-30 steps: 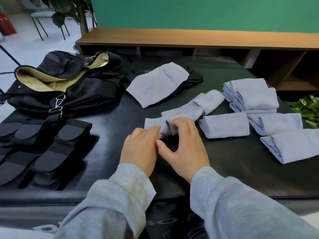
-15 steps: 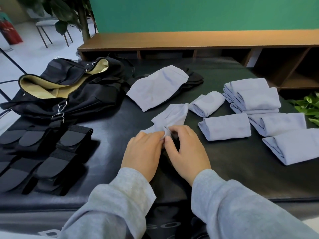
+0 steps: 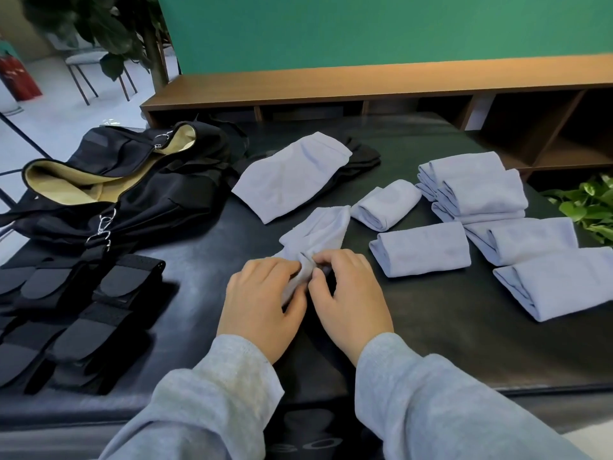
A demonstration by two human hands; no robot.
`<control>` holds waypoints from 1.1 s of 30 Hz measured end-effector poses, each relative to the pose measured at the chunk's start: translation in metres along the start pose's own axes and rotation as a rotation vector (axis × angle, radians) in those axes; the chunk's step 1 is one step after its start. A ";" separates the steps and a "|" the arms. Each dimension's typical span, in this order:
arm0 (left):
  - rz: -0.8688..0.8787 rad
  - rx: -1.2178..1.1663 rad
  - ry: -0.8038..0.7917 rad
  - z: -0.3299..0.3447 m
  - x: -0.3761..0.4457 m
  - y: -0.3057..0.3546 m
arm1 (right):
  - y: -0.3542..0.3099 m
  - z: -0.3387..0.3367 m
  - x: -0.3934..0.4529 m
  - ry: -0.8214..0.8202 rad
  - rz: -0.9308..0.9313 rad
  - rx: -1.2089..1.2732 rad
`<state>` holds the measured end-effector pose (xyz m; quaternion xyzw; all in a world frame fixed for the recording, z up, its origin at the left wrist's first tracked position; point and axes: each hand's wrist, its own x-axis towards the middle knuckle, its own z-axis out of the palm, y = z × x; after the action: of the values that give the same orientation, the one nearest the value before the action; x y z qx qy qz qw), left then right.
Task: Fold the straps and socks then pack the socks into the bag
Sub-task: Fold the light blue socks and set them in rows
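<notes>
My left hand [image 3: 262, 303] and my right hand [image 3: 348, 297] meet at the table's middle, both pinching the near end of a pale blue sock [image 3: 318, 232] that stretches away from me. A rolled sock [image 3: 386, 204] lies just beyond it. Several folded pale blue socks [image 3: 421, 249] sit to the right, some in a stack [image 3: 477, 187]. One flat, unfolded sock [image 3: 292, 175] rests on black fabric further back. The open black bag [image 3: 109, 190] with tan lining stands at the left. Folded black straps [image 3: 79, 313] lie in rows at the near left.
The black padded table [image 3: 464, 333] ends just before my sleeves. A low wooden shelf unit [image 3: 365, 84] runs along the back under a green wall. Green leaves [image 3: 590, 207] poke in at the right edge. A chair and plant stand far left.
The sock in my hands came away from the rolled sock beside it and drew nearer to me. Its near end is now bunched between my fingers.
</notes>
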<state>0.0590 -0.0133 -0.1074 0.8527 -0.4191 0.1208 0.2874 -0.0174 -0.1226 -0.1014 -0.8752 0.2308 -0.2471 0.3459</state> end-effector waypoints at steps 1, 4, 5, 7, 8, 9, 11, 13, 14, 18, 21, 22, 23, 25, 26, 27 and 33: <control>-0.003 -0.017 -0.001 0.001 0.000 -0.001 | 0.000 0.001 -0.001 0.036 -0.020 -0.008; 0.022 -0.075 -0.026 0.004 -0.002 -0.004 | 0.000 0.002 -0.001 0.084 -0.096 -0.076; 0.032 -0.087 -0.032 0.004 -0.002 -0.005 | 0.000 0.003 -0.001 0.069 -0.102 -0.102; 0.043 -0.108 -0.011 0.003 -0.002 -0.005 | 0.002 0.004 -0.001 0.034 -0.087 -0.136; 0.047 -0.119 0.014 0.003 -0.003 -0.004 | 0.004 0.005 -0.001 0.047 -0.093 -0.144; 0.049 -0.128 0.038 0.003 -0.003 -0.004 | 0.006 0.005 -0.001 0.073 -0.102 -0.148; 0.019 -0.138 0.062 0.002 -0.002 -0.003 | 0.004 0.002 -0.001 0.068 -0.057 -0.121; -0.111 -0.185 0.047 0.002 0.000 -0.004 | 0.002 -0.001 0.000 0.020 0.006 -0.050; -0.187 -0.228 0.046 0.002 0.000 -0.005 | 0.001 -0.002 0.000 0.018 0.036 -0.009; -0.249 -0.375 0.123 0.000 0.001 -0.004 | 0.000 -0.004 0.000 0.068 0.122 0.168; -0.216 -0.432 0.151 0.000 -0.001 -0.002 | 0.002 -0.002 0.001 0.096 0.088 0.152; -0.205 -0.442 0.157 0.000 -0.002 -0.002 | 0.002 -0.001 0.000 0.105 0.070 0.126; -0.192 -0.445 0.164 0.000 -0.002 -0.003 | 0.002 -0.001 -0.001 0.123 0.054 0.096; -0.140 -0.401 0.182 0.002 -0.001 -0.006 | -0.001 -0.001 -0.003 0.174 0.028 0.046; -0.105 -0.362 0.205 0.003 -0.001 -0.008 | -0.002 -0.001 -0.004 0.197 -0.002 0.029; -0.079 -0.331 0.232 0.005 -0.001 -0.009 | -0.002 0.000 -0.005 0.204 -0.042 0.020; -0.164 -0.272 0.343 0.001 0.000 -0.003 | -0.005 -0.006 -0.007 0.043 0.080 0.209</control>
<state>0.0610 -0.0127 -0.1093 0.8042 -0.3060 0.1825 0.4757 -0.0255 -0.1184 -0.0963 -0.8190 0.2461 -0.2746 0.4396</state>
